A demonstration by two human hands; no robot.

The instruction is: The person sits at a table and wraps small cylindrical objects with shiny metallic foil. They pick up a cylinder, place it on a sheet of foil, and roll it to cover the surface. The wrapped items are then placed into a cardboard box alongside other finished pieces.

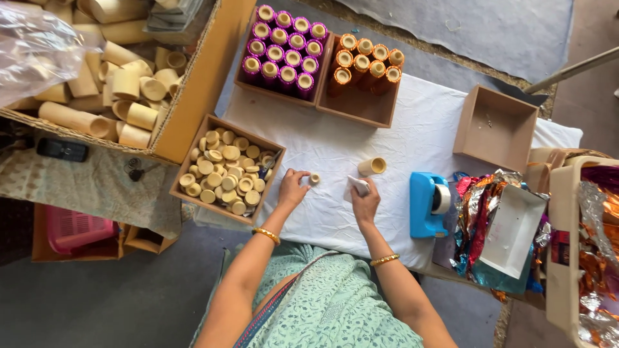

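small cream cap lies on white cloth just right of cap box; left hand pinches beside it, fingertips nearly closed, possibly touching; right hand grips folded white piece; loose pinch may roll cap away.

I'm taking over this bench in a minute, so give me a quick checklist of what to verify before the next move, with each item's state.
1. Small cap within reach of left hand: ok, just beyond the fingertips on the white cloth.
2. Right hand holding its white piece: ok.
3. Loose tube nearby: ok, lying beside the right hand.
4. Cap box stocked: ok, many caps.
5. Blue tape dispenser loaded: ok, a roll sits in it.
6. Cap firmly gripped: cannot tell.
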